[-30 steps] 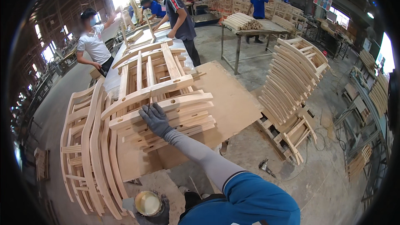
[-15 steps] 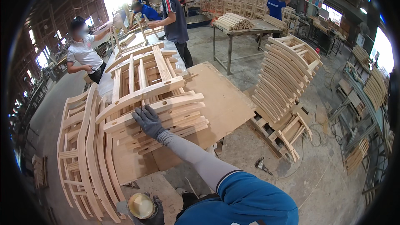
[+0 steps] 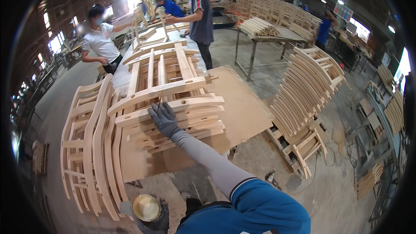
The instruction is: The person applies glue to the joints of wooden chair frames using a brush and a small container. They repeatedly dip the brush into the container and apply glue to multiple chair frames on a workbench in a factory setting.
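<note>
My right hand, in a grey glove, is closed around a thin dark stick at the stacked wooden frames. It rests by the curved rail with round holes, just below the top frame's rail. The stick's tip is too small to make out. Low in the picture, my left hand, gloved too, grips a round tub of cream-coloured, glue-like stuff. A flat greyish piece juts out beside the tub; I cannot tell what it is. More slatted frames stand on end left of the stack.
Brown board covers the bench under the stack. To the right, a tall pile of curved frames stands on a pallet. A power tool lies on the floor. Co-workers stand around the far table; wooden sticks lie on another.
The view has shifted, so the scene sits further right and slightly higher. Both hands keep their holds, my right one still at the same rail. A distant co-worker in blue has moved right.
</note>
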Demonstrator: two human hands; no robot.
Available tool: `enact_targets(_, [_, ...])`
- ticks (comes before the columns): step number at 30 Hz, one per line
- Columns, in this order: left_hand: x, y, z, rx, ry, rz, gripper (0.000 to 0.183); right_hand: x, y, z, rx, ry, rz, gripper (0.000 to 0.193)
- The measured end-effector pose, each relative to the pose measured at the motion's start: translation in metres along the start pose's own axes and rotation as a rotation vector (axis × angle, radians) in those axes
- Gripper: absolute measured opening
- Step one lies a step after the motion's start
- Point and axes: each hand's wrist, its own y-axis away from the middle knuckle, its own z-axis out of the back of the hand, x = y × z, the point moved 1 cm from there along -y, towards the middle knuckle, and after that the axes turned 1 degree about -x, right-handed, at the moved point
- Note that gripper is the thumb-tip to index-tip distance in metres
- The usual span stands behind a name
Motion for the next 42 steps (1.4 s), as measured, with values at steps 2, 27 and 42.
enact_targets(2, [-0.012, 0.007, -0.014, -0.015, -0.569, -0.235, 0.052, 0.003, 0.003, -0.001, 0.017, -0.01, 0.019, 0.04])
enact_targets(27, [-0.036, 0.033, -0.043, -0.135, 0.012, -0.171, 0.06, 0.0, -0.001, -0.001, 0.013, -0.028, 0.027, 0.039])
enact_targets(42, [-0.036, 0.034, -0.04, -0.113, -0.006, -0.16, 0.06, 0.001, 0.0, 0.002, 0.014, -0.031, 0.012, 0.041])
